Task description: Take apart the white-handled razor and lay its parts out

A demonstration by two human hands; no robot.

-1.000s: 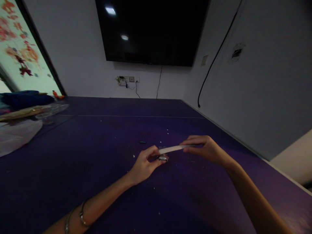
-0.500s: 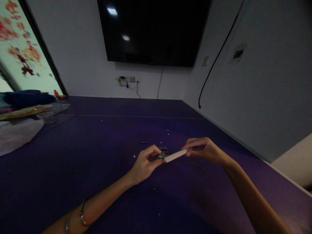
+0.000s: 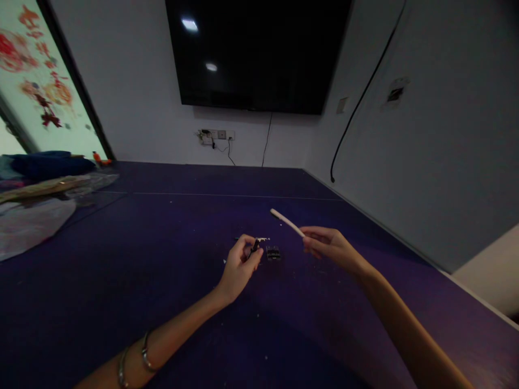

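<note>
Left hand point(image 3: 237, 270): thumb and fingers pinched on a small dark part point(image 3: 254, 248), too small to identify. Right hand point(image 3: 326, 243): fingers clamped on the lower end of a slim, cream-coloured, toothbrush-like stick point(image 3: 288, 222), raised, its head pointing to ten o'clock. The hands are apart; the stick appears clear of the dark part.

A small silvery piece point(image 3: 263, 239) shows at one o'clock from the left fingertips; whether held or lying behind them cannot be told. A small black rectangular block point(image 3: 273, 253) lies at three o'clock from the left hand, on the dark purple tabletop point(image 3: 162, 281). White specks are scattered about.

Further out, a dark blue cloth bundle point(image 3: 51, 165) sits at ten o'clock, well apart.

Risks, as judged: the pinch has little surface, so a firm sideways push could make the dark part slip; a low sweep of the stick could knock the block; dim light could hide a dropped piece.
</note>
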